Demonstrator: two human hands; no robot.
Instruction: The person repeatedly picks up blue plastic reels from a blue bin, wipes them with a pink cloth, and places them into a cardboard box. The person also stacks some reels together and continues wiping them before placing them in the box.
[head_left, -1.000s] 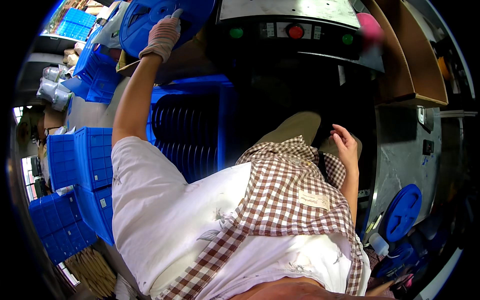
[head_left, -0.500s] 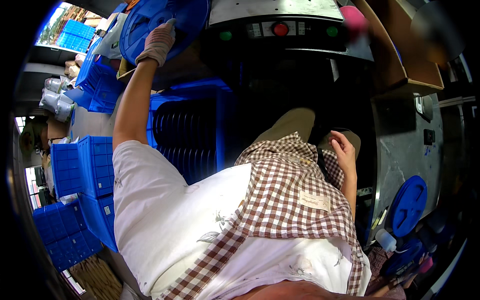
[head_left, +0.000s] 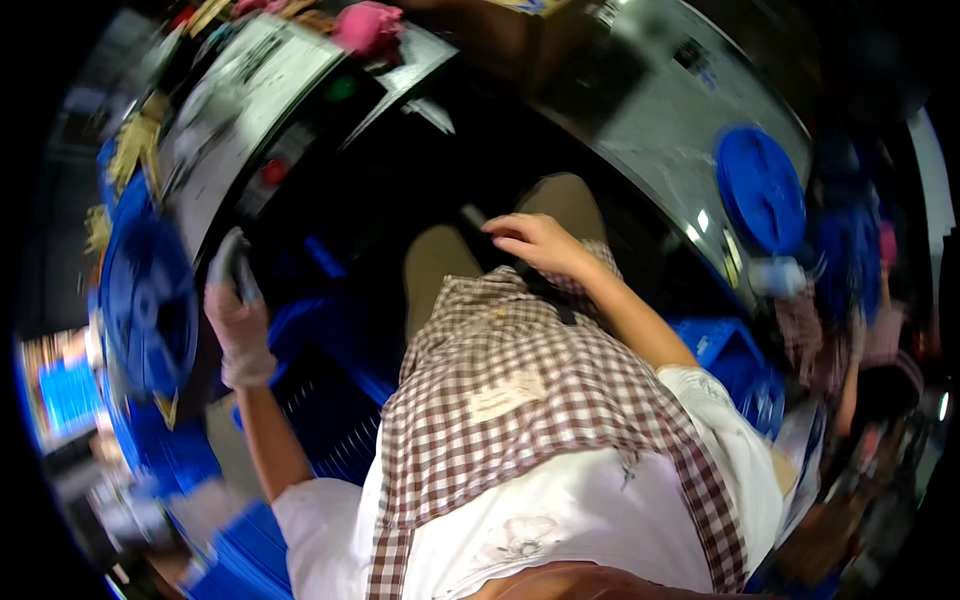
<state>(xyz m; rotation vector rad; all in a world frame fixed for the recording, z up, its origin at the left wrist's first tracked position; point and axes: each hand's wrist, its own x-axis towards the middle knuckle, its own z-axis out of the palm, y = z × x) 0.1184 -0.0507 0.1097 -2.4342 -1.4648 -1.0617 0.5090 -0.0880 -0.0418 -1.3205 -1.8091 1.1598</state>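
Blue reel (head_left: 150,310): just off the machine's left end, near the left hand (blurred).
Left hand (head_left: 238,320): gloved, released, fingers extended, apart from the reel.
Right hand (head_left: 540,243): bare, released, loosely curled above the lap.
Machine (head_left: 260,80): pale top, red button (head_left: 273,172) on its front edge.
Second reel (head_left: 760,190): blue, by the right edge of the grey desk (head_left: 650,130).

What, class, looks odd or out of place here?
One mismatch: the left hand, near the blue reel, wears a glove; the right hand is bare. No spill or damage stands out, though blur hides detail.
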